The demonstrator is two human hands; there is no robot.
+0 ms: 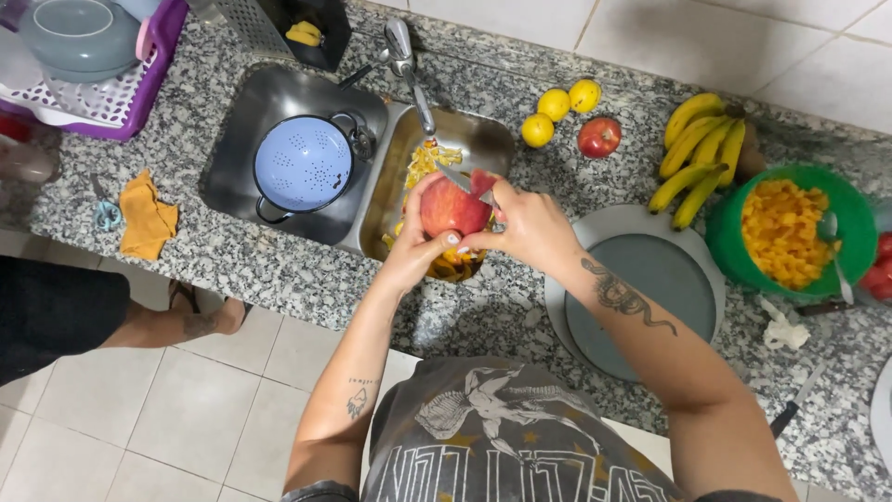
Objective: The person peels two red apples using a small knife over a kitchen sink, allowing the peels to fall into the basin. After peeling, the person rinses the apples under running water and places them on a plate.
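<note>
My left hand (pixel 418 244) grips a red apple (pixel 452 209) over the right sink basin (pixel 483 138). A knife (pixel 457 179) is in my right hand (pixel 525 226), its blade laid against the top of the apple where a strip of red peel lifts off. Fruit peels (pixel 429 160) lie in the basin below.
A blue colander (pixel 302 165) sits in the left basin. On the granite counter lie three yellow fruits (pixel 557 110), a second apple (pixel 599 137), bananas (pixel 699 153), a grey plate (pixel 650 279), a green bowl (pixel 850 209) of cut yellow fruit, an orange cloth (pixel 146 216). Another person's leg (pixel 139 325) is at left.
</note>
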